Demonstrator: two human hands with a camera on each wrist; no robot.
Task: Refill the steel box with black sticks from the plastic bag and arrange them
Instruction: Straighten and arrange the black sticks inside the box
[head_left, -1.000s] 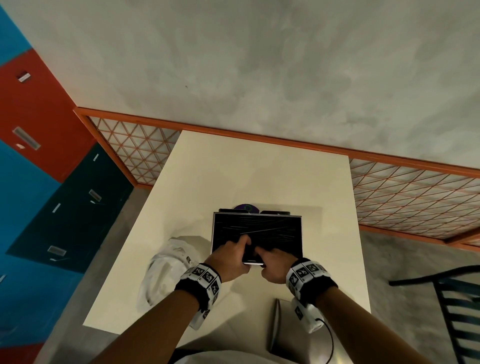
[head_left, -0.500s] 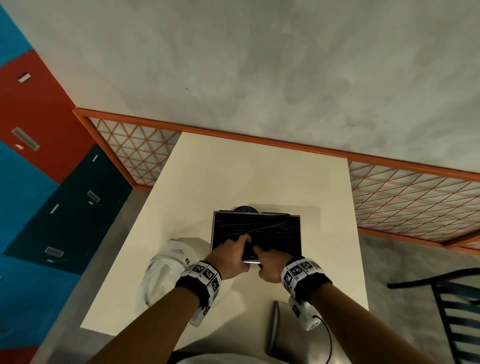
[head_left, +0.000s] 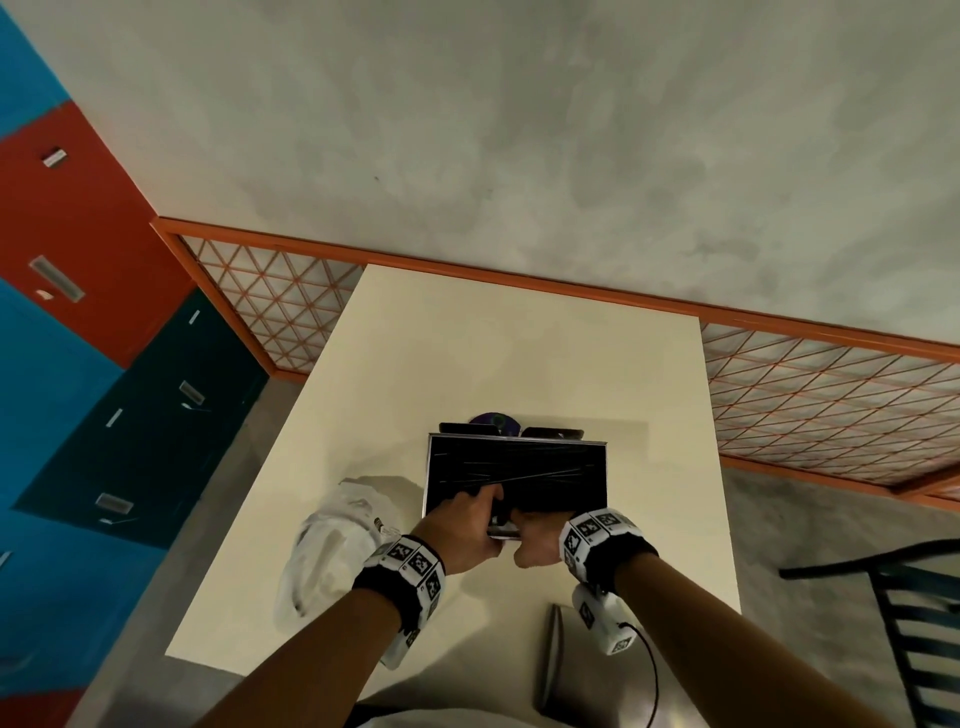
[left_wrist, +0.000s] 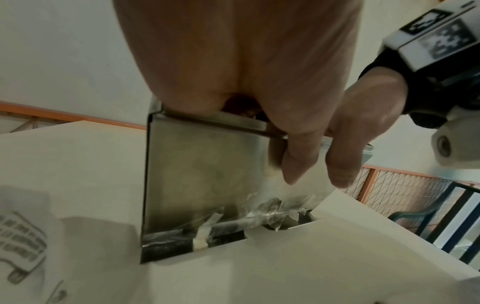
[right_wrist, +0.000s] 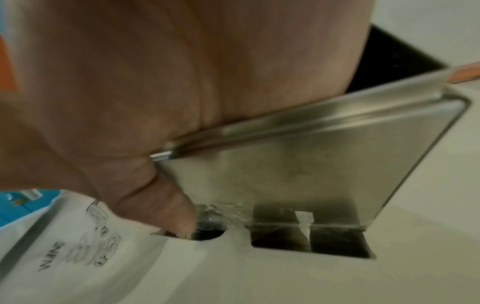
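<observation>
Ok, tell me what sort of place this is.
Probably a cafe or canteen seating area, though that is a guess. A plain cream table stands against an orange-framed lattice partition, a dark slatted chair sits beside it, and coloured lockers line the left wall.

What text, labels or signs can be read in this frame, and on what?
"WINM", upside down and blurred, uncertain: on the white plastic bag.
Rows of small print on the same bag, left wrist view: too blurred to read.
Square black-and-white coded markers on the wristbands: patterns, no words.
</observation>
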